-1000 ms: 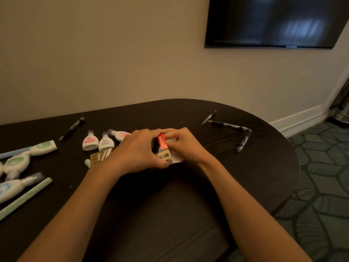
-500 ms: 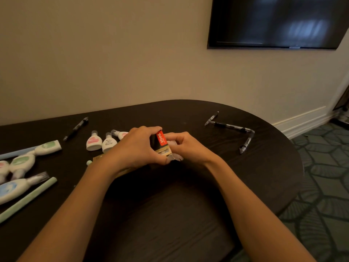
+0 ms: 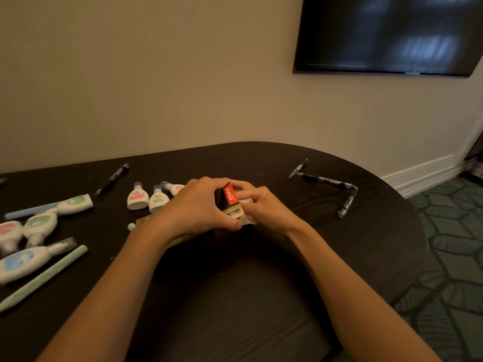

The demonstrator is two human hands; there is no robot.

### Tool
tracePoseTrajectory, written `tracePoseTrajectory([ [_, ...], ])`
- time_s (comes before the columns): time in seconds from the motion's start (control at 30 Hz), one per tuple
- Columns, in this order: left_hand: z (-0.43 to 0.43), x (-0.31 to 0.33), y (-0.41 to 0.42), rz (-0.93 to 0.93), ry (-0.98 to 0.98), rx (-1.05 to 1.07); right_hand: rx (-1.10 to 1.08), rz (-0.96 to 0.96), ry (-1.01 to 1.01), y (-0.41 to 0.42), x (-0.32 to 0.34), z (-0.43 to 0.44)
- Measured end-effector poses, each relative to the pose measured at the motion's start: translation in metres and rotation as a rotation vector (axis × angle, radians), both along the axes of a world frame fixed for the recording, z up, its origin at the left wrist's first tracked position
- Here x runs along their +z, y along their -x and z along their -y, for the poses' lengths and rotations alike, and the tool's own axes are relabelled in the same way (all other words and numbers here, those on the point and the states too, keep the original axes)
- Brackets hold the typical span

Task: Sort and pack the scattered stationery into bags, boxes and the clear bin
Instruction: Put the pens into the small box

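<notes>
Cardboard box (image 3: 230, 197), rectangular, red-labelled, in gripping hands, left hand (image 3: 198, 207) and right hand (image 3: 266, 211), over wood-grain table (image 3: 235, 296).

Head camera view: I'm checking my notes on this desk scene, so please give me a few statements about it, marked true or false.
1. The left hand and the right hand both hold the small box with the red label. True.
2. Three black pens lie on the table right of the hands. True.
3. The screen stands on the table. False: it hangs on the wall.
4. The green stick lies right of the hands. False: it lies far left, near the table's front edge.
</notes>
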State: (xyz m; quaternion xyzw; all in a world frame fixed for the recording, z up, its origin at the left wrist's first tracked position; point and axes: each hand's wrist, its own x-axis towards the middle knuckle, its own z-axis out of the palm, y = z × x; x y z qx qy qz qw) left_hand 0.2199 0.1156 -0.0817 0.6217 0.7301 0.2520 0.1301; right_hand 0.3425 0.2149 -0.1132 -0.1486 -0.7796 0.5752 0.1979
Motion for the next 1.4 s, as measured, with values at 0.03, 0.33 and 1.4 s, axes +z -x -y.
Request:
tracePoseTrajectory([
  [0.03, 0.000, 0.000, 0.000, -0.009, 0.004, 0.000, -0.046, 0.009, -0.062, 0.001, 0.000, 0.000],
  [0.33, -0.004, -0.003, -0.007, -0.061, 0.075, 0.053, -0.369, -0.153, 0.055, -0.019, 0.005, -0.011],
  [1.4, 0.005, 0.000, -0.022, -0.209, 0.068, 0.103, -0.548, -0.502, 0.605, -0.085, -0.010, -0.017],
])
